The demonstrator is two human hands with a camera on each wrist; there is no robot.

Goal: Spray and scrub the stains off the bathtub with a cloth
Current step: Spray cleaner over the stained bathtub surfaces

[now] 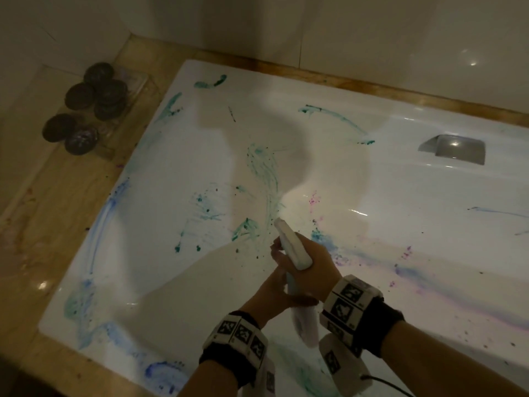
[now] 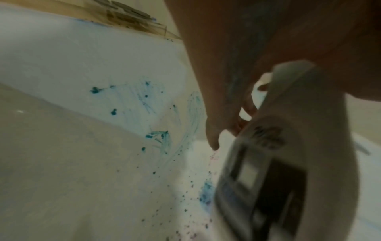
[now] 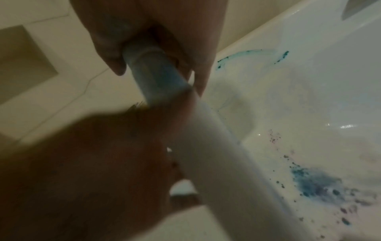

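Bathtub (image 1: 329, 173) stains (image 1: 263, 167), green, blue and purple, are streaking its white sloping wall. Both hands are gripping a white spray bottle (image 1: 292, 245) above it: the right hand (image 1: 315, 259) curling round the neck, the left hand (image 1: 274, 290) wrapping the body, nozzle pointing at the green smears.

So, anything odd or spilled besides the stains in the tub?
Yes: faint reddish and dark specks stain the stone ledge left of the bathtub, outside the basin. The spray bottle and the dark discs look normal.
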